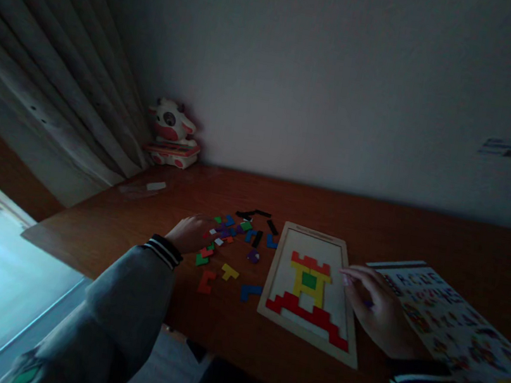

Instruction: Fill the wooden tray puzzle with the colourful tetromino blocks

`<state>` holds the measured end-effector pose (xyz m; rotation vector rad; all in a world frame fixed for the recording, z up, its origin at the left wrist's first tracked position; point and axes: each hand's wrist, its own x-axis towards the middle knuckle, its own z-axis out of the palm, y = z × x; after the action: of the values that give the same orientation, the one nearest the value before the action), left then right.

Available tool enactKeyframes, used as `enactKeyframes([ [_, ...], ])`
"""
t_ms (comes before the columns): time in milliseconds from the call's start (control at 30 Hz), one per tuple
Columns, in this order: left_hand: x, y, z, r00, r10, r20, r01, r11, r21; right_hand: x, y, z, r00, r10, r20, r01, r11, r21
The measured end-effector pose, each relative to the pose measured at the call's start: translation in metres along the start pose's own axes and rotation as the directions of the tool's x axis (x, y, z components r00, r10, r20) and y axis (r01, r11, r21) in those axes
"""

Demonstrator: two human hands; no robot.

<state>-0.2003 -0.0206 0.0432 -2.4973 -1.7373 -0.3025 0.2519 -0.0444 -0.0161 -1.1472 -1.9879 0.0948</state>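
My left hand reaches to the left edge of a pile of coloured puzzle pieces. Its fingers are dark and blurred, so I cannot make out whether they grip a piece. My right hand hovers at the right side of a wooden puzzle tray, with fingers loosely curved and thumb a little apart. A small purple spot shows by its palm; whether it is held is unclear. Inside the tray, red pieces form a stepped base, yellow pieces surround a green square, and a red notched piece tops them.
Loose pieces lie left of the tray, among them a yellow T-shaped piece, an orange piece, a blue L-shaped piece and black bars. A printed pattern sheet lies right. A cow toy stands by the curtain.
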Motion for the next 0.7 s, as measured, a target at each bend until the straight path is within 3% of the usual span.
enactKeyframes([
  [200, -0.036, 0.015, -0.013, 0.992, -0.125, 0.010, 0.125, 0.991, -0.044, -0.003, 0.007, 0.001, 0.999, -0.039, -0.030, 0.038, 0.999, -0.026],
  [400, -0.066, 0.021, -0.008, 0.995, 0.098, 0.020, -0.094, 0.985, -0.143, -0.003, 0.005, 0.001, 0.998, -0.056, -0.005, 0.056, 0.998, -0.032],
  [700, -0.059, 0.012, 0.002, 0.974, 0.220, -0.049, -0.225, 0.954, -0.196, -0.003, 0.005, 0.000, 1.000, -0.030, 0.002, 0.030, 0.999, -0.021],
])
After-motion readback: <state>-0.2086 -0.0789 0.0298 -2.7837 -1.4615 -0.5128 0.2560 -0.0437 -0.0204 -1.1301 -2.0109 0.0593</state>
